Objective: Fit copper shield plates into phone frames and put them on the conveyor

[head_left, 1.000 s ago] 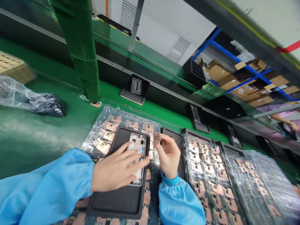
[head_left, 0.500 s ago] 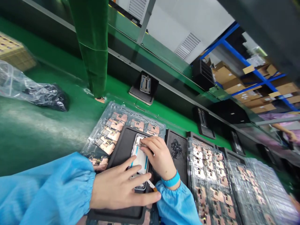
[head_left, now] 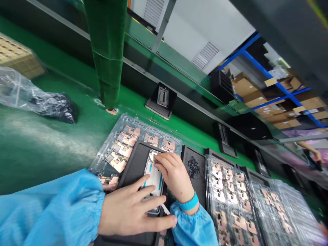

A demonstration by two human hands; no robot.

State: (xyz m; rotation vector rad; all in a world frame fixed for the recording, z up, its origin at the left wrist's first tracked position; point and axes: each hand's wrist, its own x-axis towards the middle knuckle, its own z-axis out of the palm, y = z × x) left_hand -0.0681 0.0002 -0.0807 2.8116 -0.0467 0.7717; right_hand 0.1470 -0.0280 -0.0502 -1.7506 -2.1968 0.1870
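Metal phone frame (head_left: 155, 179) with white liner and blue strips, lying on a black mat (head_left: 132, 167) at the near middle, left hand (head_left: 128, 210) spread across its near end, fingers apart, right hand (head_left: 175, 176) with fingers together on its far end, copper parts in a plastic tray (head_left: 120, 143) just far left

1. A metal phone frame (head_left: 150, 167) lies flat on a black mat (head_left: 130, 160), long side running away from the camera, near end partly hidden.
2. White film (head_left: 155, 179) marked with 2 blue stripes fills its middle.
3. A thin white tab (head_left: 165, 209) juts from the near end, apparently part of the film.
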